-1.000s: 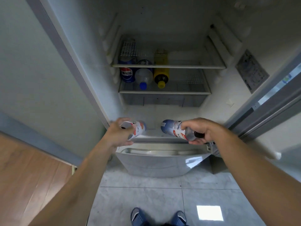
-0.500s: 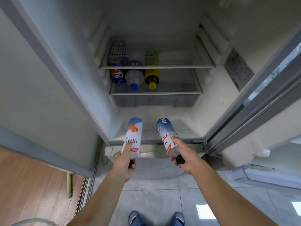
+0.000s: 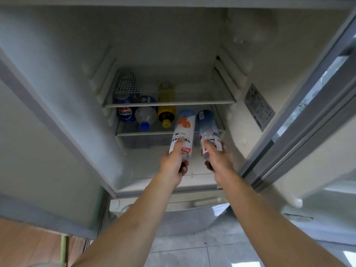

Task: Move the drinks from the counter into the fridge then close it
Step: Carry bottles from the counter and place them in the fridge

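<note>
Three drinks lie cap-forward on the lower shelf [image 3: 134, 133], filling its left. The left hand [image 3: 174, 166] grips the orange-label bottle [image 3: 183, 132], the right hand [image 3: 218, 160] the blue-label bottle [image 3: 208, 128], base-first toward the open right side.
</note>
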Motion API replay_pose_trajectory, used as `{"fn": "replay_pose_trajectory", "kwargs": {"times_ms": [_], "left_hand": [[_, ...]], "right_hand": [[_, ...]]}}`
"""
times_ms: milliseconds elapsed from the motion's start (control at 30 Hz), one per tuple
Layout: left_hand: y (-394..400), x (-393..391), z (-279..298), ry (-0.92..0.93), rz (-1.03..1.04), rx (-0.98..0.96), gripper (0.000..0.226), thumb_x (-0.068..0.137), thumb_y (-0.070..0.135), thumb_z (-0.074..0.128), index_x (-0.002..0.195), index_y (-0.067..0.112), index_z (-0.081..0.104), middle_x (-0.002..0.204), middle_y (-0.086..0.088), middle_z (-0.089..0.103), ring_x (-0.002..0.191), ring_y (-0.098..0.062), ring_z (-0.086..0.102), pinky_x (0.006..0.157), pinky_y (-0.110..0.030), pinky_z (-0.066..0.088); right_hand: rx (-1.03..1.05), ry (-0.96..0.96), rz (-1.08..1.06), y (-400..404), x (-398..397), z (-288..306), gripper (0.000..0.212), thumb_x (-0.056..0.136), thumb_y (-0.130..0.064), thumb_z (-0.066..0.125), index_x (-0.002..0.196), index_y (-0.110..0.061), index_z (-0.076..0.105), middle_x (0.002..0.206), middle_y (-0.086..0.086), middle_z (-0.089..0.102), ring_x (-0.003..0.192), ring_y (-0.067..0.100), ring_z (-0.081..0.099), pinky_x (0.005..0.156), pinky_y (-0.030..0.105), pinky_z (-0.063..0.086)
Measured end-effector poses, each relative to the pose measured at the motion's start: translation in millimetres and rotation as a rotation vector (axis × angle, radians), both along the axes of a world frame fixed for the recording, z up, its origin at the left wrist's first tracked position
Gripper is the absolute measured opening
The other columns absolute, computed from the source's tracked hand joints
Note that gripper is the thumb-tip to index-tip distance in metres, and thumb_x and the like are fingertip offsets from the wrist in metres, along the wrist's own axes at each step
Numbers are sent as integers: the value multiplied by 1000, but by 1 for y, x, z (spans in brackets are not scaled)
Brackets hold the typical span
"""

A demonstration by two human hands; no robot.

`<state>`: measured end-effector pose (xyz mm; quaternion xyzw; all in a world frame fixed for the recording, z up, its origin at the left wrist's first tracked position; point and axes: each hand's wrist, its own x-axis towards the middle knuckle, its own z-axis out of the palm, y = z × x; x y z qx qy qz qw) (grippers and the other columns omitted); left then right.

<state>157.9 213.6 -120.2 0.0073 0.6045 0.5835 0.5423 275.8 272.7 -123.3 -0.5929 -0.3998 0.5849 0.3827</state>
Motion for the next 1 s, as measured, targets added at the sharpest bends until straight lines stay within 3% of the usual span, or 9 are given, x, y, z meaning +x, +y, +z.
{"fn": "replay_pose_trajectory", "kwargs": {"times_ms": [233,367,433,500,600,667,800,933,1000], "left_hand": [[50,-4,-2,23,28,79,38,90,43,69,114,18,53,93,-8,66,67,-18,60,53,-26,50],[64,-11,3,-15,24,389,51,97,7,57,140,27,39,122,-6,60,108,-23,62,78,-35,58],[61,-14,-1,268,-101,349,62,96,2,55,147,30,36,137,-7,55,125,-24,54,97,-40,53],[54,-17,-10,795,-236,234,66,94,4,58,151,27,34,147,-7,47,132,-23,48,108,-36,44],[48,-18,-18,1284,-296,157,51,94,8,61,142,17,48,146,-18,41,117,-34,61,100,-36,51],[48,-19,-22,1427,-348,162,41,94,9,62,134,18,58,144,-17,43,115,-32,63,99,-33,52],[53,-23,-27,1556,-437,244,43,94,2,60,133,20,60,142,-12,44,121,-27,59,104,-26,45],[77,-27,-24,1814,-591,109,54,100,10,50,151,24,37,146,-11,41,132,-26,45,103,-26,45],[87,-28,-19,1812,-652,66,60,100,11,48,155,16,24,154,-12,32,141,-29,32,109,-28,37]], "right_hand": [[60,1,54,43,-23,-4,66,80,-40,80,138,-27,52,124,-1,66,109,22,64,84,34,56],[144,15,97,60,-29,4,64,82,-25,80,138,-23,50,114,-7,65,97,10,62,65,11,47],[181,-11,101,60,-25,-1,58,83,-21,80,133,-28,52,106,-18,61,99,6,61,69,10,44],[220,-85,107,55,-20,-11,52,83,-20,79,126,-33,53,108,-21,60,108,7,60,79,16,49],[299,-257,121,44,-17,-26,57,88,-30,73,138,-35,47,100,-28,57,90,-6,60,75,16,51],[334,-328,109,44,-20,-30,54,91,-34,69,140,-33,45,94,-29,56,82,-6,59,72,17,49],[328,-435,93,61,-28,-24,41,94,-31,64,133,-24,52,110,-2,72,102,23,69,81,32,54],[417,-625,161,78,-35,-18,35,99,-23,54,134,-19,54,120,9,68,109,32,65,79,29,45],[431,-695,184,87,-39,-17,35,100,-20,49,135,-18,53,124,13,65,109,34,64,78,30,46]]}}
